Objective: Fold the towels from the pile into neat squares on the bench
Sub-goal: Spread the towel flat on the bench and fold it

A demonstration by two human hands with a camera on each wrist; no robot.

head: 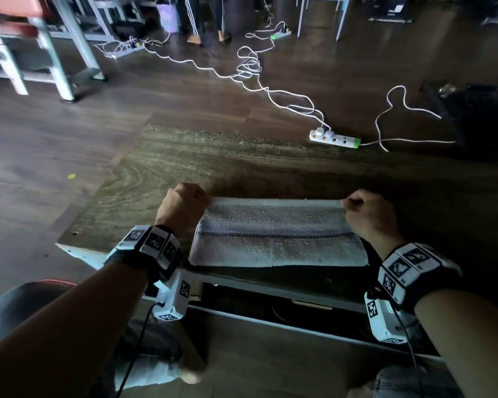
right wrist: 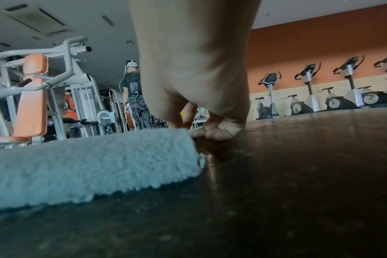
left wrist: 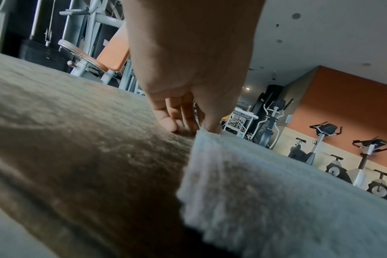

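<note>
A pale towel [head: 276,234] with a dark checked stripe lies folded flat on the dark wooden bench [head: 184,159], near its front edge. My left hand [head: 184,201] pinches the towel's far left corner, seen close in the left wrist view as the towel [left wrist: 276,192] under my fingertips [left wrist: 212,128]. My right hand [head: 365,209] pinches the far right corner; the right wrist view has the towel [right wrist: 88,165] running left from my curled fingers [right wrist: 212,133]. No towel pile is in view.
White cables and a power strip [head: 335,138] lie on the floor beyond the bench. Gym machines [head: 55,44] stand at the far left, exercise bikes [right wrist: 309,94] along an orange wall. A person [right wrist: 134,94] stands at a distance. My knees are below the bench's front edge.
</note>
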